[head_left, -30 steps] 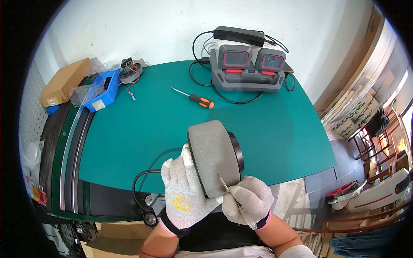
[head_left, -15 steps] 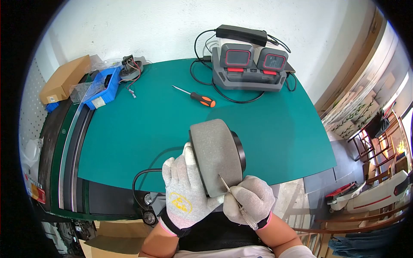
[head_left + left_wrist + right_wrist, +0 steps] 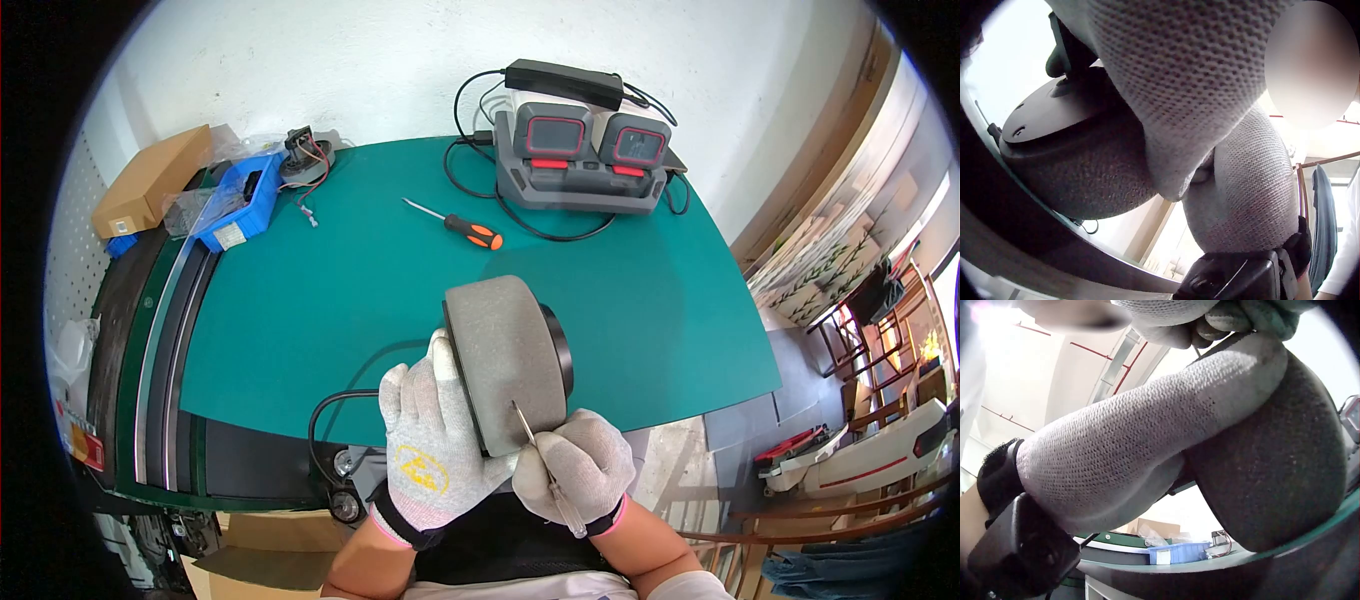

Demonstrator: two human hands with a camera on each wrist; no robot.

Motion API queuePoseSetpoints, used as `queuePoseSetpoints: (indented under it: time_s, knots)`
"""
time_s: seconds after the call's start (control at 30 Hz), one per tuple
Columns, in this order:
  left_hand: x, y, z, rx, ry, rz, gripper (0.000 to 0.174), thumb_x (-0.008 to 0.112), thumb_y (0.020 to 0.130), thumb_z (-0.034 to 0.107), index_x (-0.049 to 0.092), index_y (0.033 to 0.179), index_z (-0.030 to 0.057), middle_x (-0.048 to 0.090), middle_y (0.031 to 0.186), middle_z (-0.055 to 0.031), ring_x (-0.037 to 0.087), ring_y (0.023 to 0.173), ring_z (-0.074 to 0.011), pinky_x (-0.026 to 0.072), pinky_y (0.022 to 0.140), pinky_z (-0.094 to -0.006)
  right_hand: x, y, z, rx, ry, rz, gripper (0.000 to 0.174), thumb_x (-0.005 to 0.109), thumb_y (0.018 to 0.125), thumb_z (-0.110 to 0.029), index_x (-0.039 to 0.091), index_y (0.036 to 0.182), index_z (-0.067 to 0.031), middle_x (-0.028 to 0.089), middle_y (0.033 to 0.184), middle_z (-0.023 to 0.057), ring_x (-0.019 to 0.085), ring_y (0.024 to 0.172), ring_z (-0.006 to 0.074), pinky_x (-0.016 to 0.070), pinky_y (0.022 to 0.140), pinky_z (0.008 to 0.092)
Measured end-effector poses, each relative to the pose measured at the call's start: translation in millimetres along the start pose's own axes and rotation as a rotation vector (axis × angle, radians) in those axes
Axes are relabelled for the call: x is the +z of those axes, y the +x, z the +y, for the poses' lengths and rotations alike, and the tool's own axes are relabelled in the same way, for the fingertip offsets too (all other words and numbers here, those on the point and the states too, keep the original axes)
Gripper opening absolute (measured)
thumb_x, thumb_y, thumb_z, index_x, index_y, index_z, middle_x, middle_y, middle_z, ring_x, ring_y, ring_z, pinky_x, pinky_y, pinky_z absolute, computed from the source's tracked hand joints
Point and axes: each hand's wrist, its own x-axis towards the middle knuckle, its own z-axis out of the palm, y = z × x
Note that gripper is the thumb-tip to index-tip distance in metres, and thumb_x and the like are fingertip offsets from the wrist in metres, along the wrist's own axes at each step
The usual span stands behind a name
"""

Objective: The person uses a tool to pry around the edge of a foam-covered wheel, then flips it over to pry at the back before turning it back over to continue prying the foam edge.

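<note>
Head view: grey rounded housing (image 3: 505, 350) near table's 6 o'clock edge. Left hand (image 3: 425, 450), at housing's 7-8 o'clock, holds it between fingers and thumb. Right hand (image 3: 580, 465), at its 5 o'clock, grips clear-handled screwdriver (image 3: 569, 510), tip at grey face; contact unclear. Orange-black screwdriver (image 3: 472, 232) lies toward 12, battery charger (image 3: 580, 190) 1, blue bin (image 3: 245, 215) 10.

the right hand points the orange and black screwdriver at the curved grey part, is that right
No: the head view shows the white-gloved right hand holding a slim clear-handled metal tool; the orange and black screwdriver lies on the green tabletop.
</note>
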Motion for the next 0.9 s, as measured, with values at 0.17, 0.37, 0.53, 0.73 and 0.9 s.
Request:
queuePoseSetpoints:
  time_s: [0.17, 0.37, 0.53, 0.73, 0.9]
  knots:
    - [-5.9, 2.5, -0.8, 0.009, 0.014, -0.009, 0.12, 0.063, 0.081, 0.074, 0.028, 0.146, -0.0204, 0.052, 0.126, -0.0292, 0.053, 0.112, -0.0392, 0.0332, 0.099, -0.0535, -3.9, 2.0, -2.1, 0.019, -0.031, -0.008, 0.018, 0.071, 0.062, 0.008, 0.059, 0.072, -0.002, 0.049, 0.054, 0.0072, 0.05, 0.044, 0.0267, 0.0382, 0.041, 0.0348]
    - [-3.0, -2.6, -1.8, 0.034, 0.014, -0.015, 0.121, 0.061, 0.081, 0.075, 0.027, 0.145, -0.0207, 0.051, 0.126, -0.0295, 0.051, 0.112, -0.0407, 0.0317, 0.101, -0.0547, -5.5, -1.8, 0.9, 0.022, 0.007, 0.024, 0.017, 0.073, 0.062, 0.005, 0.064, 0.075, -0.002, 0.055, 0.059, 0.0074, 0.054, 0.046, 0.0255, 0.0427, 0.044, 0.0344]
    - [-5.7, -0.4, 0.3, 0.01, 0.018, -0.029, 0.123, 0.061, 0.08, 0.076, 0.025, 0.146, -0.0208, 0.05, 0.125, -0.0288, 0.051, 0.111, -0.0407, 0.0301, 0.102, -0.0552, -9.5, -4.6, 4.2, 0.004, 0.074, -0.021, 0.019, 0.073, 0.062, 0.003, 0.066, 0.079, -0.0021, 0.058, 0.064, 0.0072, 0.056, 0.048, 0.0246, 0.0437, 0.044, 0.0343]
    - [-5.6, -1.4, -1.7, 0.009, 0.013, -0.039, 0.125, 0.064, 0.078, 0.075, 0.024, 0.147, -0.0206, 0.049, 0.126, -0.0286, 0.051, 0.113, -0.0405, 0.0295, 0.104, -0.055, -11.0, -1.7, 3.4, -0.001, 0.073, -0.077, 0.018, 0.074, 0.062, 0.001, 0.067, 0.078, -0.0034, 0.057, 0.062, 0.0058, 0.056, 0.048, 0.024, 0.0438, 0.045, 0.0348]
    - [-4.0, -1.7, -0.6, -0.008, 0.018, -0.054, 0.124, 0.074, 0.073, 0.065, 0.023, 0.148, -0.0204, 0.049, 0.128, -0.028, 0.051, 0.116, -0.0398, 0.0284, 0.105, -0.0553, -6.6, 0.4, 1.3, 0.014, 0.059, -0.043, 0.019, 0.075, 0.062, 0.001, 0.067, 0.079, -0.0042, 0.057, 0.063, 0.0052, 0.057, 0.049, 0.0238, 0.0436, 0.046, 0.0345]
